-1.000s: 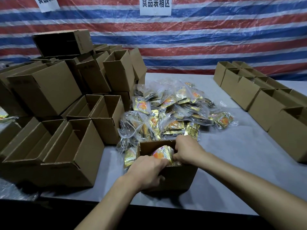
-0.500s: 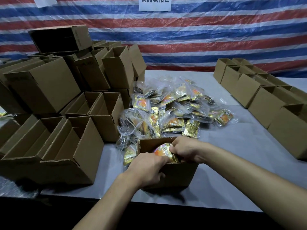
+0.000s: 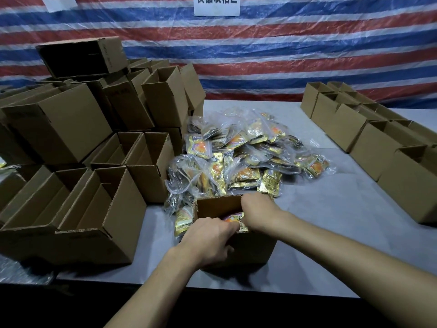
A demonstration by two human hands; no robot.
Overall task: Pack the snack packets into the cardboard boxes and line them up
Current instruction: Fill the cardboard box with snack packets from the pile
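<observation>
A small open cardboard box (image 3: 217,204) stands on the grey table near the front edge. My left hand (image 3: 208,240) grips its near rim, fingers curled over the edge. My right hand (image 3: 257,214) reaches into the box from the right and pushes down a gold and orange snack packet (image 3: 233,218), its fingers curled on the packet. Just behind the box lies a big heap of bagged snack packets (image 3: 243,152). One packet (image 3: 183,218) lies against the box's left side.
Several open boxes (image 3: 94,209) are piled at the left, some stacked high. A row of boxes (image 3: 369,143) runs along the right edge. Bare grey table (image 3: 331,223) lies between heap and row. A striped tarp hangs behind.
My right hand has pressed the packet deeper into the box; less of it shows above the rim. My left hand keeps its grip on the near rim.
</observation>
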